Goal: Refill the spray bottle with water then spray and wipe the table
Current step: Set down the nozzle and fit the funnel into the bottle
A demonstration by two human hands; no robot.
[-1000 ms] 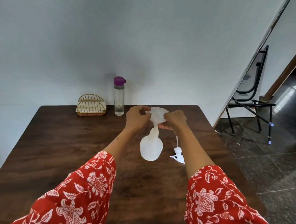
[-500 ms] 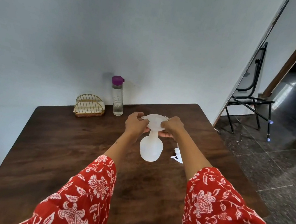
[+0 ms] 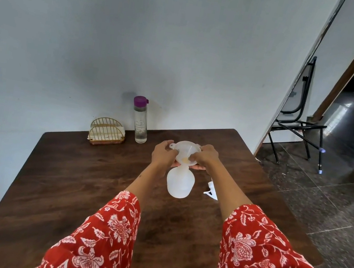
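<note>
Head view: a white spray bottle (image 3: pixel 179 183) stands upright near the middle of a dark wooden table (image 3: pixel 73 175), its top open. A white funnel (image 3: pixel 183 151) sits in the bottle's neck, mouth facing up. Left hand (image 3: pixel 162 153) grips the funnel's left rim, fingers curled around the edge near a small tab. Right hand (image 3: pixel 203 157) grips the right rim the same way, fingers curled over the edge and thumb underneath. Both forearms reach forward from red floral sleeves (image 3: pixel 267 257). The spray head (image 3: pixel 210 190), white, lies on the table just right of the bottle, partly hidden by the right forearm. At the table's far edge, against the wall, a clear water bottle (image 3: pixel 140 121) with a purple cap stands upright; water level inside cannot be told. A gold wire napkin holder (image 3: pixel 107 132) sits just left of it. A black chair (image 3: pixel 297 119) stands on the tiled floor beyond the table's right corner.
</note>
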